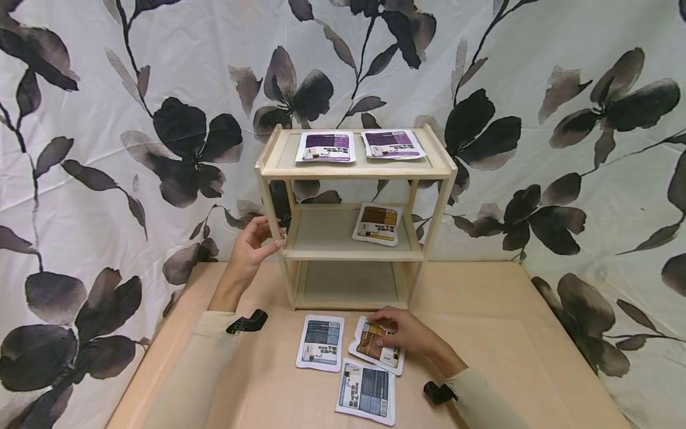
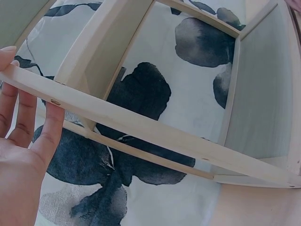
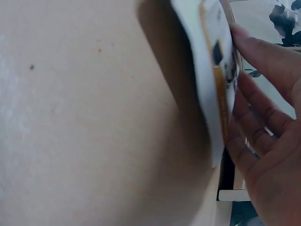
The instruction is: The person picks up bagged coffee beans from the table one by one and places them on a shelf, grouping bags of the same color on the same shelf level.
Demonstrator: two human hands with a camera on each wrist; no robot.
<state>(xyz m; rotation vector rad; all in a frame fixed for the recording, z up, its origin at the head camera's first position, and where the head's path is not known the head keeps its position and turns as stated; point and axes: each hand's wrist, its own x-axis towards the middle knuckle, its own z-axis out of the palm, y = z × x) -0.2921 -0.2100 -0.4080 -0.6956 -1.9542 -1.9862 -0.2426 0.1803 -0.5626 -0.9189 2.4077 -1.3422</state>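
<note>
A three-tier wooden rack (image 1: pixel 354 256) stands at the back of the table. My left hand (image 1: pixel 252 245) holds its left front post; in the left wrist view the thumb and fingers of that hand (image 2: pixel 28 136) lie around the pale post (image 2: pixel 131 120). In front of the rack my right hand (image 1: pixel 404 330) pinches a brown-and-yellow packet (image 1: pixel 370 341). Seen from the right wrist, this packet (image 3: pixel 218 70) stands tilted between the thumb and fingers of the hand (image 3: pixel 273 117), its shadow on the table.
Two grey-blue packets, one at left (image 1: pixel 320 342) and one nearer (image 1: pixel 366 391), lie beside the pinched one. Two purple packets (image 1: pixel 326 147) (image 1: pixel 393 145) lie on the top shelf, a brown packet (image 1: pixel 377 224) on the middle one. Behind hangs a floral cloth (image 1: pixel 536 196).
</note>
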